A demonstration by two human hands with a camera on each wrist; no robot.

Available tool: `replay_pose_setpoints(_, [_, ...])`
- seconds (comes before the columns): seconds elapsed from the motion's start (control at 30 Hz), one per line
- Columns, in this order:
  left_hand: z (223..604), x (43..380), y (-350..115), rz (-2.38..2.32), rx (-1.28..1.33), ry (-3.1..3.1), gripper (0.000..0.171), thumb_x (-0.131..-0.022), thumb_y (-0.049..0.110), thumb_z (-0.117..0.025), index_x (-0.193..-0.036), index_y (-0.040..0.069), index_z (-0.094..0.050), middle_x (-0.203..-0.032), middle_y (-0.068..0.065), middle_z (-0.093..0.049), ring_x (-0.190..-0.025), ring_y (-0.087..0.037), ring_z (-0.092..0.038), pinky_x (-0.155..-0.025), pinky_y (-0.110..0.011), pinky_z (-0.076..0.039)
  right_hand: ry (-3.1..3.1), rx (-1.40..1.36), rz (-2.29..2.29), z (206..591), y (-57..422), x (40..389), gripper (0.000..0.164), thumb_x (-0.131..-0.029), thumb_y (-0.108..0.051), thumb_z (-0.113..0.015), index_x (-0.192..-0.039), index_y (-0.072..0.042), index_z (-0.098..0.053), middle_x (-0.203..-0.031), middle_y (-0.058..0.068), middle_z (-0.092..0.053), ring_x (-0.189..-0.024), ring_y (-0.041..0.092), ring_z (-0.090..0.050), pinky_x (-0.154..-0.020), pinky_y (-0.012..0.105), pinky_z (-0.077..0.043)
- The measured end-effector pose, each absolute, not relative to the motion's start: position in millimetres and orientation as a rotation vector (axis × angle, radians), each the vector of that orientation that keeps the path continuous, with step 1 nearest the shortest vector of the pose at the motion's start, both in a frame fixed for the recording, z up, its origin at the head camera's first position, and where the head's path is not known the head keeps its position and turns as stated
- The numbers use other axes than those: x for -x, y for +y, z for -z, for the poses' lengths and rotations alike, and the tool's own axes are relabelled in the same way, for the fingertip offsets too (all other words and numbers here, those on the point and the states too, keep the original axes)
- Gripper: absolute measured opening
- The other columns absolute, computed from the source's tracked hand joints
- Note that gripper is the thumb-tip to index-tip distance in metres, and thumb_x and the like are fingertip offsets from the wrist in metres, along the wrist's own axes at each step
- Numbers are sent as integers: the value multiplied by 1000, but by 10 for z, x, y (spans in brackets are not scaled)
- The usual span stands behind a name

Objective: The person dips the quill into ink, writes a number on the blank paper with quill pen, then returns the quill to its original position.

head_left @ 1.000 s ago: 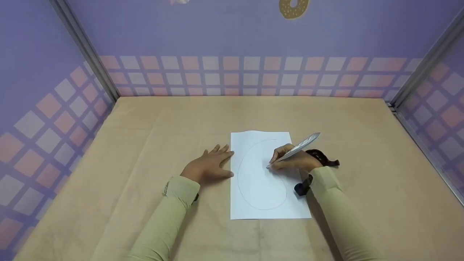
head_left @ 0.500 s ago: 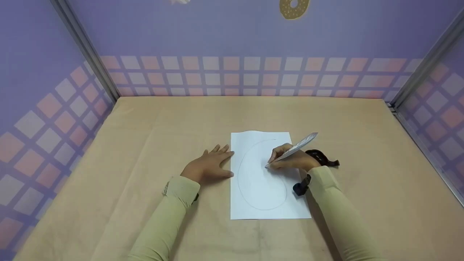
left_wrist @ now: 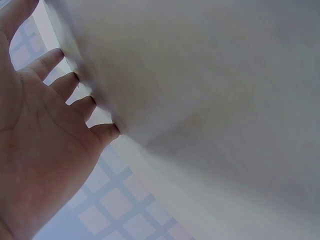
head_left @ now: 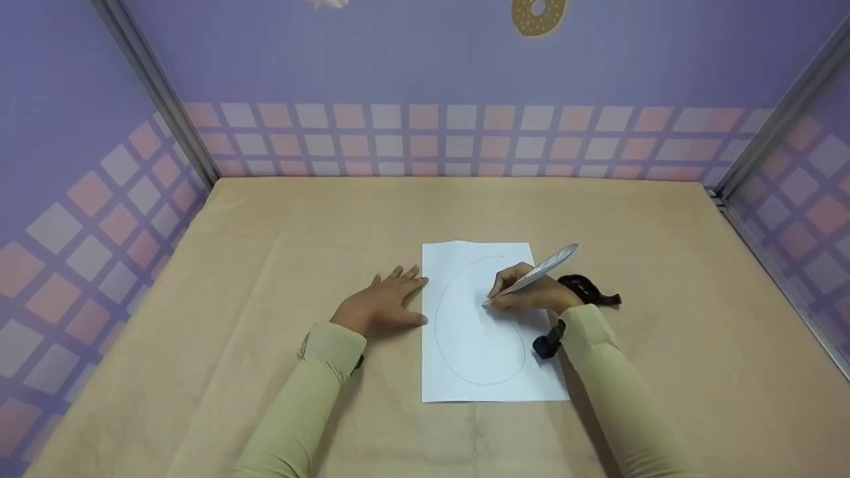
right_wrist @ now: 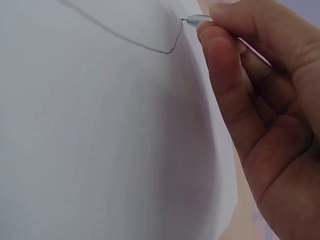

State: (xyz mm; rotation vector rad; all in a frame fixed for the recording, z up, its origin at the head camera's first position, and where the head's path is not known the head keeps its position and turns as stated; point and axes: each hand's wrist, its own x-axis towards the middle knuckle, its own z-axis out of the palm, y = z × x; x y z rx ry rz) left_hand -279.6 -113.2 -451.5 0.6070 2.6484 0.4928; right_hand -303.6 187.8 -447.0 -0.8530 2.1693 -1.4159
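My right hand (head_left: 528, 291) pinches a silver feather-shaped pen (head_left: 554, 261), its tip on a white sheet of paper (head_left: 465, 345). In the right wrist view the pen tip (right_wrist: 185, 20) meets the end of a dark drawn line (right_wrist: 125, 37), which bends sharply just before it. A large thin curve runs from the upper part of the sheet round its left side and bottom, then up toward the pen. With fingers spread, my left hand (head_left: 382, 302) lies flat on the table, thumb and forefinger tips at the sheet's left edge. The left wrist view shows its palm (left_wrist: 45, 140).
A dark brown curved object (head_left: 588, 290) lies behind my right wrist, partly hidden by it. Beige cloth (head_left: 319, 226) covers the table. Purple walls with pink and white squares (head_left: 461, 116) enclose the back and sides, with metal posts (head_left: 159, 93) at the corners.
My right hand and the pen have slid slightly to the left across the paper. The left hand stays in place.
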Motion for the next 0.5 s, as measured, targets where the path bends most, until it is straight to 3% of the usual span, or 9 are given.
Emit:
replay_pose_setpoints(0.3, [4524, 2801, -1132, -503, -614, 2642, 77, -88, 46, -60, -153, 23, -27, -163, 2, -10, -151, -23, -1, -121, -51, -2, 2186, 863, 1390, 4638, 1875, 3156, 12, -83, 2, -70, -88, 12, -67, -81, 10, -70, -64, 1, -53, -59, 14, -41])
replay_pose_setpoints(0.5, [4517, 2807, -1130, -493, -605, 2638, 77, -88, 45, -61, -153, 23, -27, -163, 3, -10, -151, -23, -1, -122, -50, -1, 2183, 857, 1386, 4683, 1882, 3192, 12, -83, -1, -71, -87, 9, -67, -83, 8, -72, -65, 3, -55, -61, 15, -44])
